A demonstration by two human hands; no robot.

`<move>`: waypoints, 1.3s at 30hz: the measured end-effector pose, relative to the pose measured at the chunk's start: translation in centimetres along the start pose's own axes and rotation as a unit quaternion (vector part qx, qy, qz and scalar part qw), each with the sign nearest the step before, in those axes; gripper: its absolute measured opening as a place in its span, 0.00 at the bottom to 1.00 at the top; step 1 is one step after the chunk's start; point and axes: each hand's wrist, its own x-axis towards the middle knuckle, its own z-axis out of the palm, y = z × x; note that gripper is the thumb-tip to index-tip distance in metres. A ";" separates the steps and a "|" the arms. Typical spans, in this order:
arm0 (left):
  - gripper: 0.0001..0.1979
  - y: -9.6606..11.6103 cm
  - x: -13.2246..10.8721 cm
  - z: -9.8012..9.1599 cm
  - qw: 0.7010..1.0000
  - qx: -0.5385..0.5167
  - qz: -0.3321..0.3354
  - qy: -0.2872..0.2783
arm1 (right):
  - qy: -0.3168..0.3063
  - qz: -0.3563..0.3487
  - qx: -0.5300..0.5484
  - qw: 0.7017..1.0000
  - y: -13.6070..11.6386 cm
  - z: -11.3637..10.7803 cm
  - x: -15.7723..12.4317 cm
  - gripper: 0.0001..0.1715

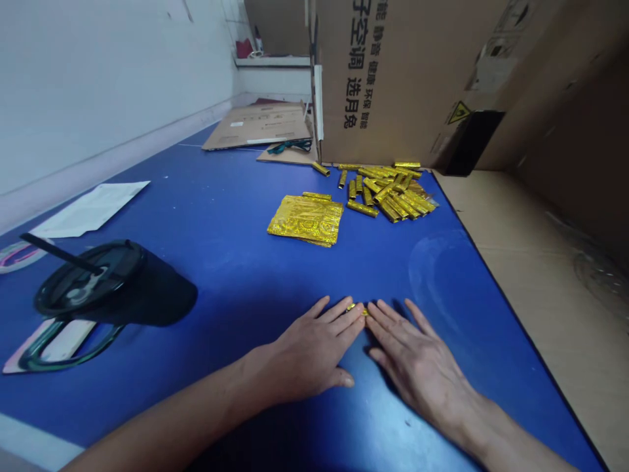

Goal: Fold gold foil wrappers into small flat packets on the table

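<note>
Both hands lie side by side near the front middle of the blue table (230,262). Under the fingertips of my left hand (314,351) shows a bit of a gold foil paper roll (365,312), mostly hidden. My left fingers are stretched out flat over it. My right hand (420,357) is also flat, fingers extended, its fingertips touching or close to the roll's right end. Beyond the hands rests a stack of flat gold foil paper sheets (307,221). Right of it lies a loose pile of several rolled gold foil tubes (393,190).
A black lidded cup (147,285) with straw and handle stands at left, by a white paper sheet (93,208). A large cardboard box (407,85) rises behind the rolls. Flattened cardboard (260,123) lies at the back. The table's right edge borders more cardboard (521,262).
</note>
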 end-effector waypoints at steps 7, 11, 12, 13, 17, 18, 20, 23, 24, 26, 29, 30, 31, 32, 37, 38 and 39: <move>0.36 0.1 -0.1 -0.1 1.000 -0.010 -0.009 0.004 | -0.074 -0.006 -0.015 0.997 -0.6 0.3 -0.4 0.43; 0.36 0.2 -0.1 -0.1 1.000 -0.010 -0.007 0.002 | -0.115 -0.032 0.009 0.993 0.6 -0.3 -0.6 0.42; 0.35 0.3 0.0 -0.1 1.000 -0.008 -0.007 0.002 | -0.127 -0.036 0.014 0.991 0.9 -0.5 -0.7 0.41; 0.36 0.3 0.0 -0.1 1.000 -0.006 -0.011 0.002 | -0.137 -0.040 0.018 0.990 1.1 -0.6 -0.7 0.41; 0.37 0.3 0.1 0.1 1.000 0.006 -0.025 0.009 | -0.157 -0.041 0.035 0.986 1.8 -0.7 -0.7 0.40; 0.37 0.3 0.1 0.2 1.000 0.008 -0.022 0.010 | -0.157 -0.041 0.041 0.986 1.8 -0.7 -0.6 0.40; 0.37 0.2 0.1 0.2 1.000 0.011 -0.014 0.012 | -0.155 -0.041 0.052 0.986 1.9 -0.7 -0.6 0.40; 0.37 0.1 0.0 0.1 1.000 0.014 -0.011 0.004 | -0.153 -0.043 0.055 0.986 2.0 -0.8 -0.5 0.40; 0.37 0.1 0.0 0.1 1.000 0.015 -0.013 0.000 | -0.152 -0.043 0.054 0.986 1.9 -0.8 -0.5 0.40; 0.37 0.2 0.0 0.1 1.000 0.015 -0.018 -0.006 | -0.146 -0.043 0.052 0.987 1.9 -0.8 -0.6 0.40; 0.36 0.3 -0.1 0.3 0.999 0.020 -0.026 0.003 | -0.133 -0.038 0.047 0.989 1.7 -0.7 -0.7 0.40; 0.36 0.3 -0.1 0.4 0.999 0.022 -0.029 0.006 | -0.131 -0.036 0.042 0.990 1.6 -0.6 -0.7 0.40; 0.35 0.3 -0.1 0.5 0.999 0.025 -0.030 0.006 | -0.128 -0.034 0.036 0.991 1.5 -0.6 -0.8 0.40; 0.35 0.4 -0.1 0.6 0.999 0.027 -0.030 0.005 | -0.127 -0.031 0.029 0.991 1.5 -0.6 -0.9 0.40; 0.35 0.4 -0.1 0.4 0.999 0.032 -0.027 0.002 | -0.126 -0.014 -0.010 0.992 1.8 -0.4 -2.0 0.42; 0.35 0.4 -0.1 0.3 0.999 0.032 -0.028 0.002 | -0.123 -0.010 -0.015 0.992 1.9 -0.4 -2.2 0.43; 0.35 0.4 -0.1 0.3 0.999 0.031 -0.028 0.005 | -0.118 -0.006 -0.018 0.993 2.0 -0.3 -2.5 0.43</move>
